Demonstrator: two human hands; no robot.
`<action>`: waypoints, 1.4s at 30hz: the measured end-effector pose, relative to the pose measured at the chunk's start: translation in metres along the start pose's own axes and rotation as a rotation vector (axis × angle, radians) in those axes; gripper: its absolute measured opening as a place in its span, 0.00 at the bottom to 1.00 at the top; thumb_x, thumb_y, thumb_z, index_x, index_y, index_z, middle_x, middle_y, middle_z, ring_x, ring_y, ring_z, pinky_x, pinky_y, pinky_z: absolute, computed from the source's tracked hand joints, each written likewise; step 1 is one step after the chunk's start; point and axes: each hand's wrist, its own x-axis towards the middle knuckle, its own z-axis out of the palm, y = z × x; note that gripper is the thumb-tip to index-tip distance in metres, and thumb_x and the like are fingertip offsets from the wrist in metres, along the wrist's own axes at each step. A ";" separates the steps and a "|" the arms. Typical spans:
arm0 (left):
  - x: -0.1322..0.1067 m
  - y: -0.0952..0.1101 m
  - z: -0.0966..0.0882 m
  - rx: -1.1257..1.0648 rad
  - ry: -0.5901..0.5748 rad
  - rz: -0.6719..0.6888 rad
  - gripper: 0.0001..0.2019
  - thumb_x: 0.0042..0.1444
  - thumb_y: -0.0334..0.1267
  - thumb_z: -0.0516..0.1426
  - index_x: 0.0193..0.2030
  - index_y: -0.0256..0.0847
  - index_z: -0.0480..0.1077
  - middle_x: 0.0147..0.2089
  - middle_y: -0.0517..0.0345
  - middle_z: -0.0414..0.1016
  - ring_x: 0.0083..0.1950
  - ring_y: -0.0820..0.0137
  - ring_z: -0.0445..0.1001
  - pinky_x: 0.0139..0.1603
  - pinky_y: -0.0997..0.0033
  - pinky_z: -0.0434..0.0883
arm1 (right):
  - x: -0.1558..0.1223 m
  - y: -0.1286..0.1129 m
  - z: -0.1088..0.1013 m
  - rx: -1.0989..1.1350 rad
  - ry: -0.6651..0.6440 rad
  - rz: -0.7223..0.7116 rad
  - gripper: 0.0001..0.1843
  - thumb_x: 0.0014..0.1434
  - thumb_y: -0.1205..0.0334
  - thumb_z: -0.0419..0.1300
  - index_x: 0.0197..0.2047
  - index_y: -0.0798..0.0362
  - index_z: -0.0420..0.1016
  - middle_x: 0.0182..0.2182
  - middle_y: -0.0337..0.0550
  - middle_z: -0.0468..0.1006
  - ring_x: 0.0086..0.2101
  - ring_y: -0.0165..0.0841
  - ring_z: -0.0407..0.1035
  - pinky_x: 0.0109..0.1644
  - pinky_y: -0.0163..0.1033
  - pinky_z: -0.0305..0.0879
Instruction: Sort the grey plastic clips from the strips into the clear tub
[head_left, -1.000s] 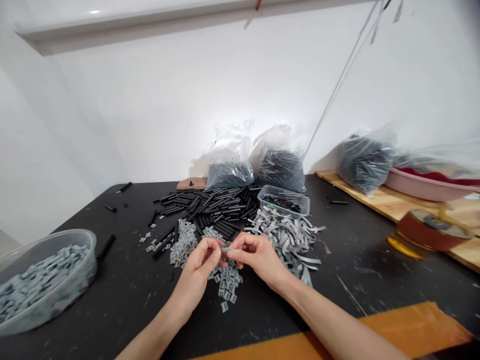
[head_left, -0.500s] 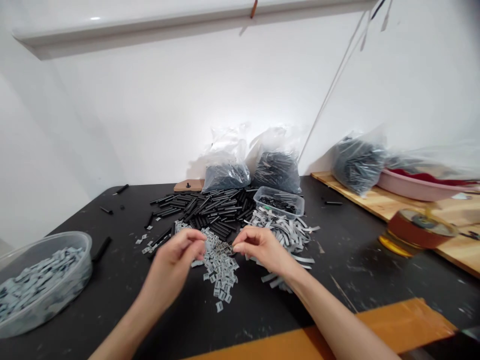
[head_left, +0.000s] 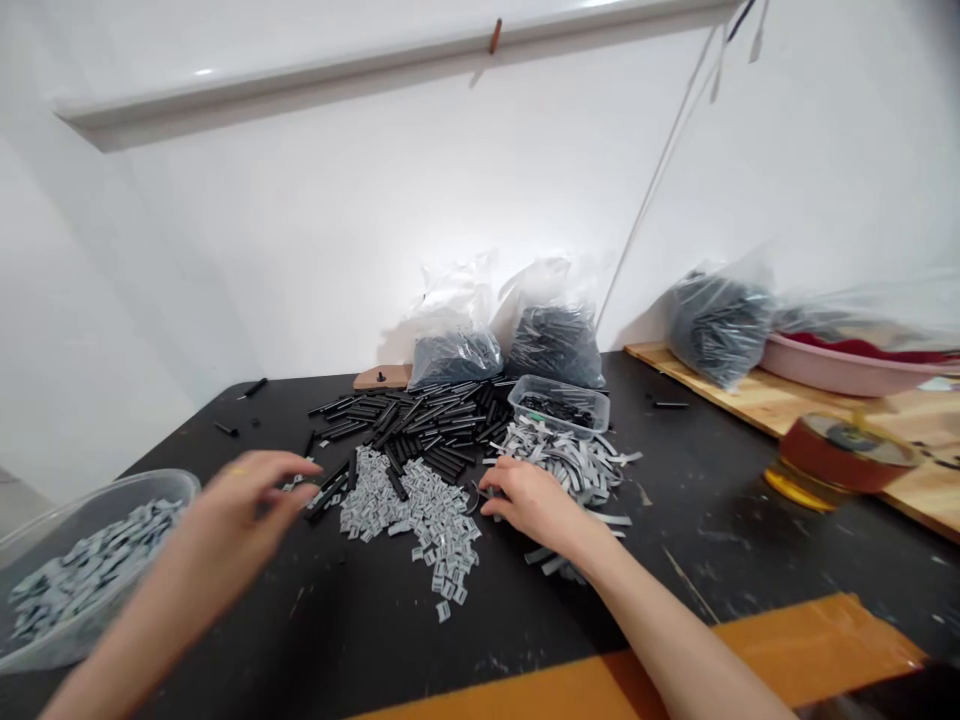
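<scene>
My left hand [head_left: 244,515], slightly blurred, hovers between the clear round tub [head_left: 191,483] of small grey pieces and the loose pile. Its thumb and fingers are apart, with nothing visible between them. Over the right edge of the heap of small grey plastic clips [head_left: 442,520], my right hand [head_left: 536,505] has half-bent fingers with a gap at the thumb. A thin curved line shows beside its fingertips; I cannot make out what it is. Grey strips [head_left: 589,465] lie heaped beyond and under that hand. Black tubes [head_left: 420,415] are piled behind the clips.
A clear rectangular box [head_left: 559,400] of black parts stands behind the strips. Bags of black pieces [head_left: 555,340] lean at the wall. On the right are a wooden board [head_left: 750,405], a pink basin [head_left: 832,370] and a tape roll [head_left: 840,455]. Orange tape [head_left: 810,640] crosses the front edge.
My left hand has moved left, away from the clips, and its pinch has opened. My right hand has shifted slightly right, its fingers looser. The view has turned slightly left.
</scene>
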 end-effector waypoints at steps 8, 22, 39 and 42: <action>-0.011 0.084 0.091 -0.116 -0.518 0.094 0.04 0.53 0.31 0.55 0.31 0.42 0.70 0.33 0.59 0.74 0.36 0.67 0.72 0.38 0.71 0.63 | 0.001 0.006 0.008 -0.042 0.077 0.009 0.08 0.62 0.66 0.55 0.34 0.52 0.75 0.34 0.41 0.74 0.36 0.31 0.68 0.38 0.33 0.55; -0.013 0.069 0.086 -0.905 -0.521 -0.201 0.04 0.54 0.35 0.59 0.36 0.40 0.69 0.33 0.57 0.75 0.37 0.67 0.73 0.42 0.70 0.69 | -0.002 -0.029 0.012 0.862 -0.113 0.015 0.11 0.61 0.56 0.57 0.34 0.55 0.73 0.28 0.39 0.72 0.26 0.27 0.64 0.30 0.31 0.60; -0.015 0.078 0.087 -1.143 -0.443 -0.281 0.09 0.53 0.40 0.64 0.38 0.39 0.73 0.37 0.53 0.79 0.40 0.66 0.76 0.46 0.67 0.72 | -0.004 -0.038 0.013 1.225 -0.281 0.070 0.13 0.56 0.54 0.63 0.33 0.57 0.74 0.25 0.37 0.71 0.25 0.24 0.63 0.29 0.30 0.61; -0.015 0.078 0.087 -1.145 -0.457 -0.275 0.09 0.53 0.40 0.63 0.39 0.39 0.73 0.39 0.52 0.79 0.41 0.65 0.76 0.48 0.65 0.72 | -0.004 -0.038 0.014 1.226 -0.290 0.074 0.13 0.56 0.55 0.63 0.33 0.57 0.74 0.24 0.37 0.70 0.24 0.24 0.63 0.29 0.30 0.61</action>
